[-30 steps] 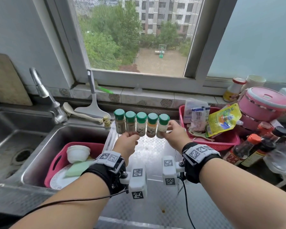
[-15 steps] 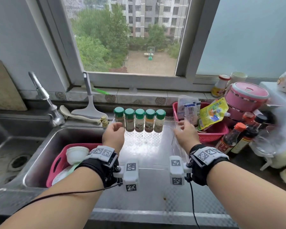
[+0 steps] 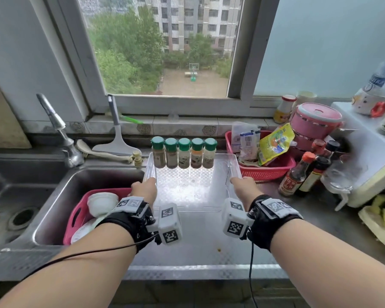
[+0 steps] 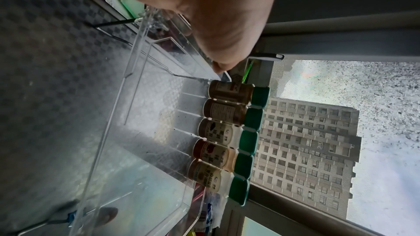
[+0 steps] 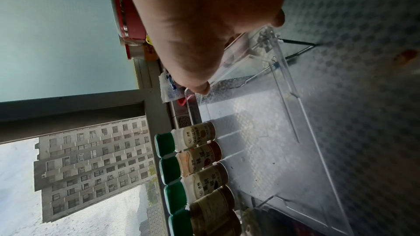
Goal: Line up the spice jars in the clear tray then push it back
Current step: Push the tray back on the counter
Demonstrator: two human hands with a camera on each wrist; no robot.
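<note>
Several green-capped spice jars (image 3: 184, 155) stand upright in one tight row along the far end of the clear tray (image 3: 193, 192) on the steel counter. My left hand (image 3: 143, 189) grips the tray's left wall near its front, and my right hand (image 3: 242, 187) grips the right wall. In the left wrist view my thumb (image 4: 218, 56) lies along the tray rim (image 4: 136, 82), with the jars (image 4: 218, 132) beyond it. The right wrist view shows the right hand (image 5: 204, 24) over the other rim (image 5: 279, 71), with the jars (image 5: 200, 159) at the far end.
A sink (image 3: 53, 187) holding a pink basin (image 3: 76, 215) lies left of the tray. A red basket (image 3: 269, 171) of packets and sauce bottles (image 3: 298, 174) crowd the right. A squeegee (image 3: 117, 138), a brush and the tiled sill stand just behind the jars.
Both hands have let go of the jar row and drawn back and outward to the tray's side walls, which they now grip. The jars stay lined up.
</note>
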